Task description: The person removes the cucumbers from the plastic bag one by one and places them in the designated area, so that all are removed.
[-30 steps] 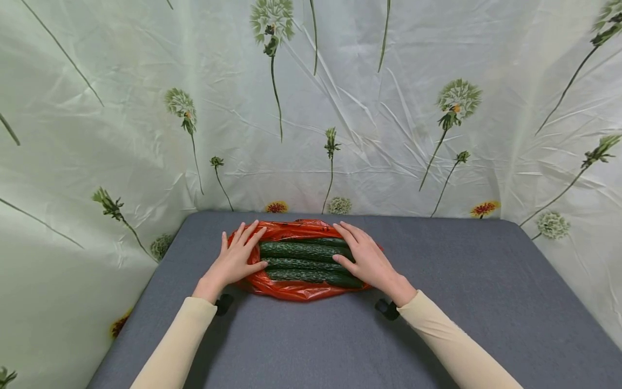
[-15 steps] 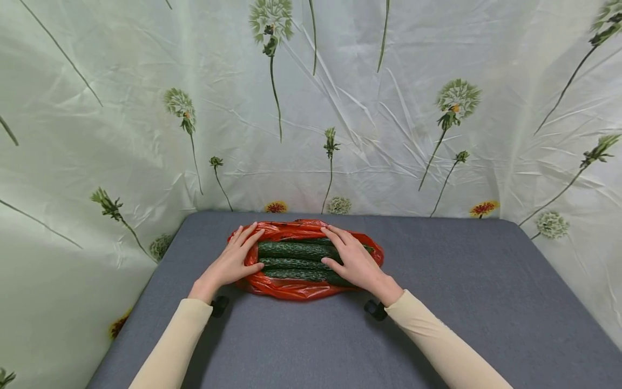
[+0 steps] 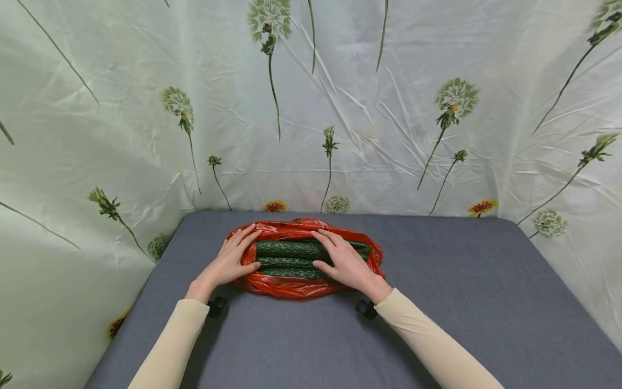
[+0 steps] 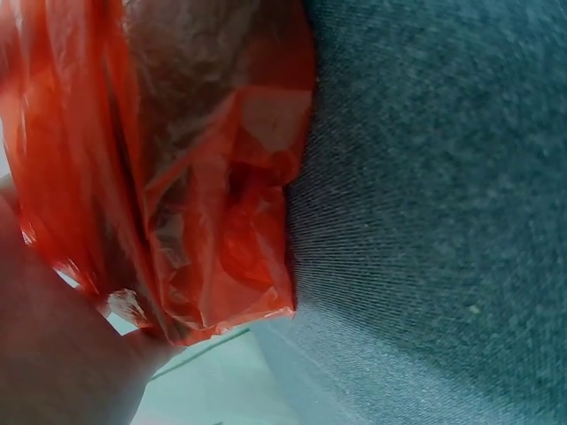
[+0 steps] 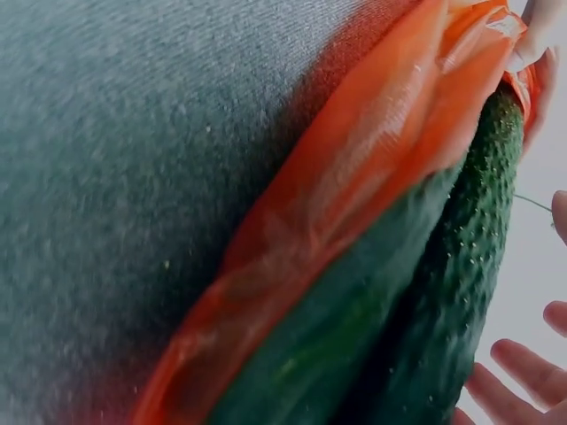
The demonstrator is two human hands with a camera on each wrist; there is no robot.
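Note:
Several dark green, bumpy cucumbers (image 3: 286, 249) lie side by side in an opened red plastic bag (image 3: 296, 290) on the table. My left hand (image 3: 227, 266) rests on the bag's left end, fingers spread and thumb along the cucumber ends. In the left wrist view, the crinkled bag (image 4: 221, 212) sits beside that hand (image 4: 62, 363). My right hand (image 3: 346, 263) lies across the right half of the cucumbers with its fingers extended, covering part of them. The right wrist view shows its fingers (image 5: 527, 372) alongside a bumpy cucumber (image 5: 461, 266), with the bag's rim (image 5: 345, 177) folded down around it.
A grey cloth-covered table (image 3: 301, 346) extends around the bag. Behind and to the left hangs a pale curtain (image 3: 379, 162) printed with dandelions and flowers. The bag lies close to the table's back edge.
My right hand has slid left along the cucumbers, uncovering their right ends and the bag's right side. My left hand stays at the bag's left end, with only a slight shift.

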